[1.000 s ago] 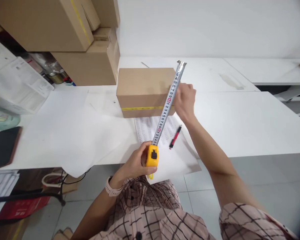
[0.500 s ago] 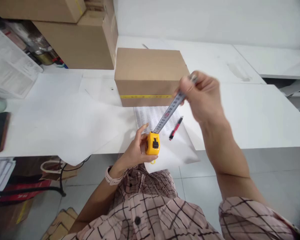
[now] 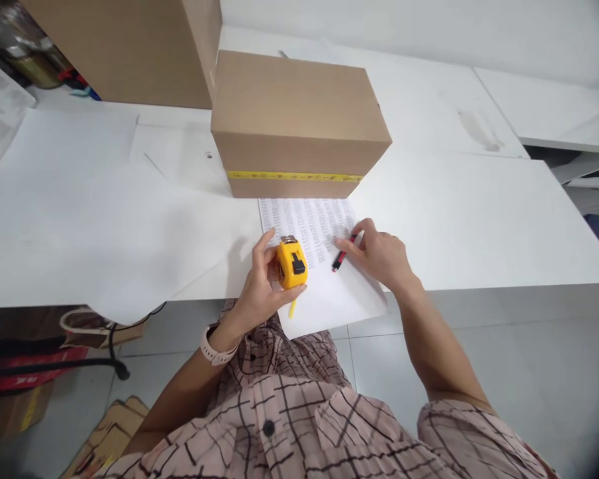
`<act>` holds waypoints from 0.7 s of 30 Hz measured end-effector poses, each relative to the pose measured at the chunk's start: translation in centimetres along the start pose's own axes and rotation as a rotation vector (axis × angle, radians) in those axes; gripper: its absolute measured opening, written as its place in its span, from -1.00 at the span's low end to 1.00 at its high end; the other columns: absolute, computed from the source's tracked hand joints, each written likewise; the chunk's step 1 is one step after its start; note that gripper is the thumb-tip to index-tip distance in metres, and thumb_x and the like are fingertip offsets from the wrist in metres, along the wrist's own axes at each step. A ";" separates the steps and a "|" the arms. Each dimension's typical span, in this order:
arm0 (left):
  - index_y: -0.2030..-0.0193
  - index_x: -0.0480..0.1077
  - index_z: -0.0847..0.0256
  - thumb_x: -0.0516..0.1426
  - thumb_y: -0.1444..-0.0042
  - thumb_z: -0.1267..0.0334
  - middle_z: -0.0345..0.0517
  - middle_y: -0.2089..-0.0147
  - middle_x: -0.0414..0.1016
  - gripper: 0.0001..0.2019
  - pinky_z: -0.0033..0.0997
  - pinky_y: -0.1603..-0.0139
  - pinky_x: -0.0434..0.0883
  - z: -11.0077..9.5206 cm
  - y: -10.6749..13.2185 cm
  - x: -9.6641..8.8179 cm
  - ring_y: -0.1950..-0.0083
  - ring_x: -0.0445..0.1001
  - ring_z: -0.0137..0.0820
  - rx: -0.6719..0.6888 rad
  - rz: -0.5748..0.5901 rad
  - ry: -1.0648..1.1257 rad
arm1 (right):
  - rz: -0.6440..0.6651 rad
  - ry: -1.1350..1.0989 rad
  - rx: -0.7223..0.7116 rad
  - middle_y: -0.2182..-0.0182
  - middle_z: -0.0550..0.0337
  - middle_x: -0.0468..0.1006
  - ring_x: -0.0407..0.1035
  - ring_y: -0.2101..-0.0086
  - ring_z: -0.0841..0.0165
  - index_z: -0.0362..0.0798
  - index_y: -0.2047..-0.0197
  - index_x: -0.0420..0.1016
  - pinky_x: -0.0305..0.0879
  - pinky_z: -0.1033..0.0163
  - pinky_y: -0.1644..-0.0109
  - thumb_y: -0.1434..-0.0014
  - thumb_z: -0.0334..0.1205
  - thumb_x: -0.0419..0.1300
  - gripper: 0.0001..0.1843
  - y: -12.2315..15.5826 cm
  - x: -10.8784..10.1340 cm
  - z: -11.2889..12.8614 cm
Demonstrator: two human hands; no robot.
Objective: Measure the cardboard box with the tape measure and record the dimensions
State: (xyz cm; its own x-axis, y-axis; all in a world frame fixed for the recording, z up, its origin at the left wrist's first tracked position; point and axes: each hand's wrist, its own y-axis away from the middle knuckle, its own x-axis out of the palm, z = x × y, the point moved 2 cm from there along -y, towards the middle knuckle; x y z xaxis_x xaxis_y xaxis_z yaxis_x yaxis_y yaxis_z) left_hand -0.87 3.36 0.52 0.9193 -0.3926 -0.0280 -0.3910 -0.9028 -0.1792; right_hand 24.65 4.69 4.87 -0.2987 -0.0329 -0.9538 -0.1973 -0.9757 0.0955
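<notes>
1. The tape (image 3: 292, 264) is in the left hand (image 3: 272, 273), above the left part of the paper (image 3: 337, 296). Its long axis runs away from the person, the far end leaning slightly left; the metal hook at its mouth points towards the box, and the yellow strap hangs towards the person.
2. The left hand holds the tape from its left side, thumb along the near end, index finger extended past the far end; the forearm slants up from lower left.
3. The pen (image 3: 343, 255) is over the paper's right part, its long axis slanting from near left to far right.
4. The right hand (image 3: 379, 256), back upward, has thumb and fingers narrowed about the pen's far part; I cannot tell whether they grip it. Its forearm slants in from lower right.
5. The box (image 3: 299, 100) lies lengthwise across the surface (image 3: 459, 226), just beyond the paper.
</notes>
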 end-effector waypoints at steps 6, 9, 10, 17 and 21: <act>-0.48 -0.10 0.01 0.30 -0.21 0.18 0.14 -0.33 0.27 -0.16 -0.01 -0.25 0.46 0.4 -2.3 -1.7 -0.29 0.40 -0.11 0.103 -0.251 -0.426 | 0.054 -0.087 -0.152 0.51 0.20 0.51 0.28 0.53 0.34 0.01 0.11 0.46 0.09 0.20 0.37 -0.23 -0.27 0.07 -0.80 0.2 0.7 -0.4; -0.49 -0.08 0.06 0.25 -0.24 0.26 0.18 -0.42 0.20 -0.21 0.10 -0.38 0.32 0.2 -3.1 -2.4 -0.43 0.25 -0.04 0.144 -0.275 -0.630 | 0.070 -0.427 -0.136 0.53 0.22 0.52 0.33 0.53 0.36 -0.01 0.21 0.52 0.23 0.18 0.35 -0.21 -0.27 0.09 -0.82 0.5 0.2 -1.4; -0.50 -0.08 0.08 0.23 -0.26 0.28 0.20 -0.44 0.17 -0.23 0.11 -0.41 0.28 0.2 -3.2 -2.5 -0.46 0.20 -0.03 0.150 -0.254 -0.674 | 0.083 -0.601 -0.123 0.50 0.21 0.54 0.38 0.50 0.35 -0.02 0.20 0.54 0.29 0.17 0.33 -0.23 -0.24 0.09 -0.81 0.7 0.0 -1.7; -0.44 0.11 0.24 0.18 -0.26 0.29 0.31 -0.53 0.01 -0.36 0.25 -0.44 0.17 0.3 -3.6 -2.2 -0.53 0.02 0.11 0.164 -0.129 -0.919 | -0.143 -1.245 -0.245 0.29 0.21 0.64 0.55 0.23 0.30 0.09 0.15 0.50 0.47 0.12 0.10 -0.14 -0.11 0.39 -0.77 2.7 -1.7 -1.5; -0.41 0.13 0.33 0.20 -0.25 0.27 0.37 -0.53 0.01 -0.37 0.32 -0.50 0.02 -1.0 -2.1 0.0 -0.57 -0.10 0.14 0.317 -0.170 -1.011 | -0.335 -1.210 -0.217 0.49 0.33 0.46 0.39 0.44 0.41 0.08 0.32 0.36 0.37 0.22 0.27 -0.16 0.07 0.40 -0.65 2.9 -0.6 -0.4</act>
State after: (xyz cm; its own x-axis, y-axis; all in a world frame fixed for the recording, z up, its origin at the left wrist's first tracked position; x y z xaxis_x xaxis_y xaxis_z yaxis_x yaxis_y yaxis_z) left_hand -0.08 5.07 1.92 0.6283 0.1925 -0.7538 -0.3587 -0.7881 -0.5003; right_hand 24.67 1.82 5.63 -0.9440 0.3271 -0.0437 -0.3058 -0.9169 -0.2566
